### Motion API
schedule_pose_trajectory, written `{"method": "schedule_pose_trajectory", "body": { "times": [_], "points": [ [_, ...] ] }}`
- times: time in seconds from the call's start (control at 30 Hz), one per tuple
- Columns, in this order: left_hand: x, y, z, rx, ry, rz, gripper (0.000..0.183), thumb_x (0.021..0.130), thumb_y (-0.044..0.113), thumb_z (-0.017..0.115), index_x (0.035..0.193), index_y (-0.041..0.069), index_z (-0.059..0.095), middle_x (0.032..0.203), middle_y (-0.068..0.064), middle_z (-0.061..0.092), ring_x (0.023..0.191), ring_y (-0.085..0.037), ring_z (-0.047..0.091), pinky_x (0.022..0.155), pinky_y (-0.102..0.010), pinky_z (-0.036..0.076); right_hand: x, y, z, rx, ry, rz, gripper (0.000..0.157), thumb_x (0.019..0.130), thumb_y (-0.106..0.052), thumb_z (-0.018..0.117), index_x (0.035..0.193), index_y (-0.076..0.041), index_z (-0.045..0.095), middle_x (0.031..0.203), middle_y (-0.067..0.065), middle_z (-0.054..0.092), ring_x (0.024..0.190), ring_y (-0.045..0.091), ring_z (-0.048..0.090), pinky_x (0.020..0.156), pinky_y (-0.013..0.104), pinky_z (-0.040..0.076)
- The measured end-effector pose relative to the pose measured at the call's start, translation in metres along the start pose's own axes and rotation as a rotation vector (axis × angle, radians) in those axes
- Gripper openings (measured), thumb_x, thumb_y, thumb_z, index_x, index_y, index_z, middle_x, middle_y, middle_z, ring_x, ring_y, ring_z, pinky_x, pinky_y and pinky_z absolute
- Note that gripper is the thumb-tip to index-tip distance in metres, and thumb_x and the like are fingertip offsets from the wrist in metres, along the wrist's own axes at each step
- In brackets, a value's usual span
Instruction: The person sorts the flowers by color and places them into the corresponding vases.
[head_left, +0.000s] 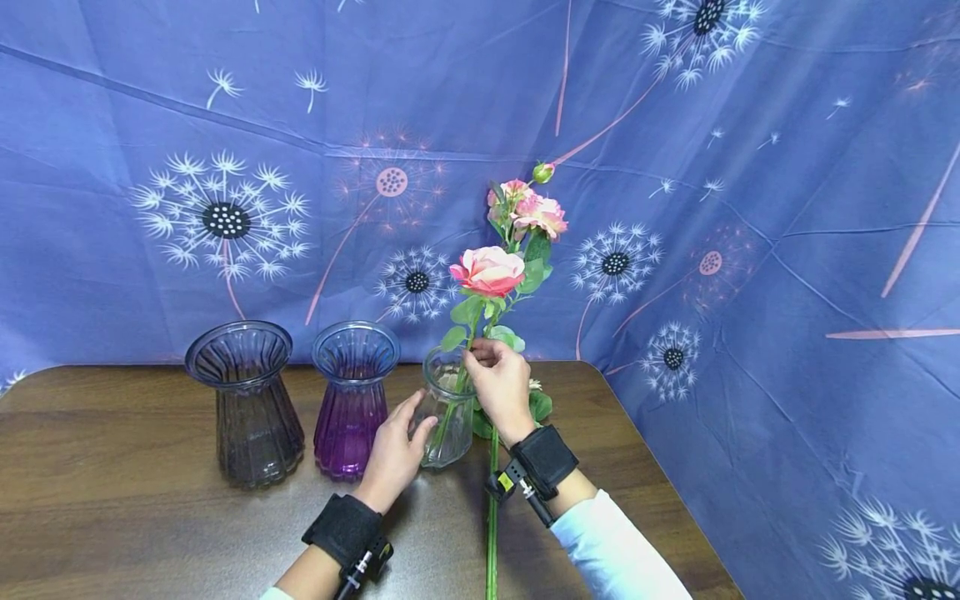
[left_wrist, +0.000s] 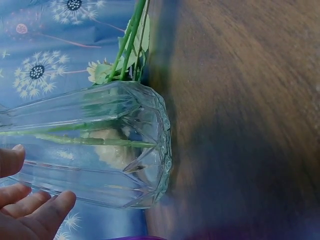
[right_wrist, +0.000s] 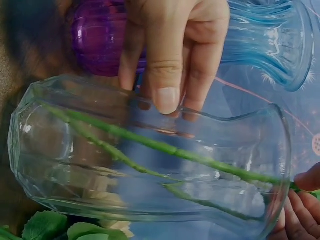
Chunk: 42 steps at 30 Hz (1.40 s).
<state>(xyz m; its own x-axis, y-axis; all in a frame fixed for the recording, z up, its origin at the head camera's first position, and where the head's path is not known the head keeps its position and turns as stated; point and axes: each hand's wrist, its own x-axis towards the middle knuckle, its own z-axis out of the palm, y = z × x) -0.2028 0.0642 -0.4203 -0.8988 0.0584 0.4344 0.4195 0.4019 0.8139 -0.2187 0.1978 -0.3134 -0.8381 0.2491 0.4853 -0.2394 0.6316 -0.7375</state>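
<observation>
The clear vase [head_left: 457,450] is partly covered in the head view by the right hand [head_left: 501,385], which hides a piece of its rim, and in the left wrist view its upper end is cut off by the edge of the picture. The right hand is at the rim of the clear vase, with thumb and fingers pinching the green stem of the pink rose [head_left: 487,273]; in the right wrist view this hand is cut at the edge. The rose's bloom stands above the clear vase, and its stem goes down inside it, with a thinner stem piece also seen through the glass. The left hand [head_left: 393,454] is at the left side of the clear vase, its thumb apart from the other fingers, which lie by the glass; how firmly they touch, I cannot tell. Above and behind the rose are lighter pink flowers [head_left: 538,215], but where their stems end is hidden. Right of the clear vase, long stems [head_left: 492,517] lie on the worktop [head_left: 600,517] and leave the view at its bottom, while a pale flower [head_left: 534,385] is mostly hidden behind the right hand. Left of the clear vase stands the purple vase [head_left: 348,425], and farther left the dark grey vase [head_left: 255,433].
</observation>
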Motion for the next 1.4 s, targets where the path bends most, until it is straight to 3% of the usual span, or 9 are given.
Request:
{"method": "schedule_pose_trajectory", "body": {
  "times": [0.17, 0.43, 0.8, 1.4],
  "points": [
    [0.0, 0.0, 0.0, -0.008, 0.004, 0.005, 0.045, 0.089, 0.015, 0.063, 0.129, -0.003, 0.051, 0.126, -0.022, 0.058, 0.109, -0.035, 0.06, 0.088, -0.044, 0.053, 0.0, -0.002, -0.001, -0.014, -0.049, 0.019, 0.017, 0.08, -0.013, 0.071, 0.094, -0.005, 0.071, 0.078, 0.009, 0.072, 0.067, 0.018, 0.065, 0.058, 0.022, 0.052],
    [-0.001, -0.001, 0.001, -0.005, 0.01, 0.022, 0.045, 0.089, 0.015, 0.063, 0.128, -0.004, 0.052, 0.125, -0.023, 0.058, 0.108, -0.034, 0.061, 0.087, -0.044, 0.053, 0.0, -0.002, 0.0, 0.012, -0.042, 0.039, 0.014, 0.079, -0.012, 0.071, 0.091, -0.005, 0.072, 0.078, 0.009, 0.072, 0.066, 0.015, 0.065, 0.058, 0.021, 0.052],
    [-0.001, 0.0, 0.002, -0.019, 0.011, 0.035, 0.044, 0.089, 0.014, 0.064, 0.128, -0.004, 0.052, 0.122, -0.023, 0.06, 0.106, -0.035, 0.061, 0.085, -0.043, 0.054, 0.0, -0.004, -0.003, 0.028, -0.021, 0.049, 0.008, 0.082, -0.012, 0.068, 0.085, -0.005, 0.072, 0.074, 0.01, 0.071, 0.059, 0.006, 0.06, 0.052, 0.015, 0.046],
    [0.0, -0.002, 0.002, -0.012, 0.02, 0.033, 0.045, 0.088, 0.015, 0.064, 0.128, -0.004, 0.052, 0.121, -0.023, 0.06, 0.105, -0.035, 0.062, 0.085, -0.043, 0.054, -0.002, 0.01, -0.024, 0.021, 0.067, 0.037, 0.01, 0.083, -0.013, 0.068, 0.088, -0.005, 0.072, 0.079, 0.011, 0.071, 0.062, 0.008, 0.059, 0.055, 0.015, 0.044]
  ]
}}
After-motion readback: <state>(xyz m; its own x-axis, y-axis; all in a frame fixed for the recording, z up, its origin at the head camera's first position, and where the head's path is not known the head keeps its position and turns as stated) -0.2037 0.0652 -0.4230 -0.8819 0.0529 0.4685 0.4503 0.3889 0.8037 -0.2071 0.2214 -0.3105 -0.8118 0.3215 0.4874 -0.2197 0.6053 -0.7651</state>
